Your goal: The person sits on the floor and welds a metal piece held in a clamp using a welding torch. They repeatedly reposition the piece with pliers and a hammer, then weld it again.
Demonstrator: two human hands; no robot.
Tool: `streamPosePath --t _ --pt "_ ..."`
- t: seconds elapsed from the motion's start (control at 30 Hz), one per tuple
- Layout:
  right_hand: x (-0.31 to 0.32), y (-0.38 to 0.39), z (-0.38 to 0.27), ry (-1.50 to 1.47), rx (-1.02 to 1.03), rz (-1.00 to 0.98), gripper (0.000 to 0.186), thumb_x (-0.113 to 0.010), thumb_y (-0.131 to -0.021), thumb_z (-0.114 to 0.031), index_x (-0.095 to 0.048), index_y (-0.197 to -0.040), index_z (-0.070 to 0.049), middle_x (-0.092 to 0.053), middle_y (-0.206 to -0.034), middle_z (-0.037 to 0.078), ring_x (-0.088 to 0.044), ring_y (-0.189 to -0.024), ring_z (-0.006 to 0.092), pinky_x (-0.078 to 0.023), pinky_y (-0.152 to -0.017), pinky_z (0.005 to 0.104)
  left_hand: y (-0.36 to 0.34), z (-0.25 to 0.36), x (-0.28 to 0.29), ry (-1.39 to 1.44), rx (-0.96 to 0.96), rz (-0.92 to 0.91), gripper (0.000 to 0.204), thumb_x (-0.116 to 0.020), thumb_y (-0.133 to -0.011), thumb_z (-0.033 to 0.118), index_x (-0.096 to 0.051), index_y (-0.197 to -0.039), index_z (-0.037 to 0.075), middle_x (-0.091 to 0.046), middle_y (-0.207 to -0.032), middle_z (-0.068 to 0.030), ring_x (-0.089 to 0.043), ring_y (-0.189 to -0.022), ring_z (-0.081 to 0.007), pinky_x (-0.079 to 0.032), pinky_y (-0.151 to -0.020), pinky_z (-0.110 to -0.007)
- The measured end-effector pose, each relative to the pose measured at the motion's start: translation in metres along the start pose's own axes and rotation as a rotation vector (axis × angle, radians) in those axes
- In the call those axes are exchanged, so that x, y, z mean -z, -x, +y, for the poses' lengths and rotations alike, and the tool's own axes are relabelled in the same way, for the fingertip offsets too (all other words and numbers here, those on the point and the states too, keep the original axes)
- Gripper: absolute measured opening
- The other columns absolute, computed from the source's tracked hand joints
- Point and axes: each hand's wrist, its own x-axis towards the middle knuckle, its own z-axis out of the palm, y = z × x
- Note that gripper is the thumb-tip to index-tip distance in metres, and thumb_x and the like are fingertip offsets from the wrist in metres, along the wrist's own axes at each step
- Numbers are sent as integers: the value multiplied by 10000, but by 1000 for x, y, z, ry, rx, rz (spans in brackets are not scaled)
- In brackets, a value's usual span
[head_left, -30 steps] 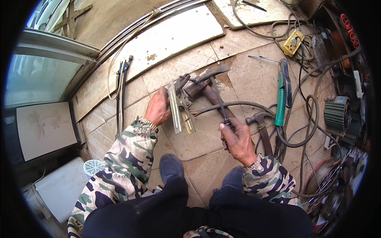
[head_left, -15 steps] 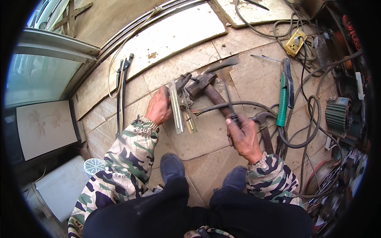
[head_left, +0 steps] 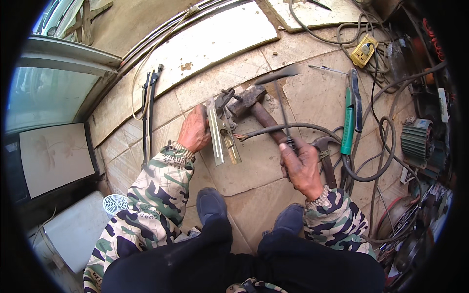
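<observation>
My left hand [head_left: 194, 130] is closed on the edge of a long pale metal channel piece [head_left: 215, 132], steadying it on the tiles. Beside that piece sits a clamp [head_left: 227, 105] with copper strands at its cable end. A heavy sledgehammer [head_left: 252, 96] lies there too, its head against the clamp and its brown handle running toward my right hand [head_left: 301, 169]. In that hand is a chipping hammer [head_left: 277, 76], gripped by its dark handle, its thin shaft and slightly blurred head raised over the sledgehammer. The fingertips of my left hand are partly hidden.
A green electrode holder [head_left: 347, 122] with a thin rod lies to the right, near a claw hammer [head_left: 325, 146]. Cables coil around a yellow socket box [head_left: 364, 51]. A finned motor [head_left: 416, 139] and piled tools line the right side; black metal bars [head_left: 150, 105] lie left.
The chipping hammer's head has shifted slightly up and to the right. My left hand and the metal channel piece have barely moved.
</observation>
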Motion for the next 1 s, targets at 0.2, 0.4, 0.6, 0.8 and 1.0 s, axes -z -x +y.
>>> streamPosePath --t 0.2,0.4,0.6,0.8,1.0 --pt "-6 6 16 22 92 -6 199 -617 -1033 -194 -617 -1051 5 -563 -676 6 -517 -510 68 -402 -450 251 3 -5 6 181 28 -130 289 -622 -938 164 -446 -1080 -16 -606 -840 -312 -607 -810 -521 -476 -714 -534" --pt "-2 24 19 -33 54 74 231 -628 -1033 -215 -622 -1079 11 -576 -679 17 -532 -507 80 -405 -449 243 18 3 -4 243 -42 -185 211 -565 -881 91 -537 -1071 4 -627 -855 -256 -610 -809 -471 -485 -747 -498" --pt "-2 31 17 -175 -42 -25 249 -621 -1041 -238 -624 -1065 10 -588 -683 33 -547 -498 100 -412 -446 247 31 -3 -14 349 -29 -180 456 -513 -838 -18 -533 -1294 -12 -698 -1011 -167 -698 -950 -245 -548 -814 -344" --pt "21 34 11 -514 -264 -208 290 -593 -1050 -276 -627 -1108 6 -599 -685 75 -553 -457 134 -419 -403 255 41 -18 -45 719 -8 -143 359 -530 -963 45 -534 -1318 -11 -676 -1159 -135 -699 -1051 -244 -599 -890 -378" --pt "21 38 23 -369 -261 -156 302 -577 -1054 -279 -625 -1115 12 -601 -695 80 -557 -454 140 -420 -386 257 39 -18 -48 931 61 -135 321 -543 -1043 182 -544 -1306 -3 -662 -1160 -140 -699 -1046 -250 -632 -869 -404"
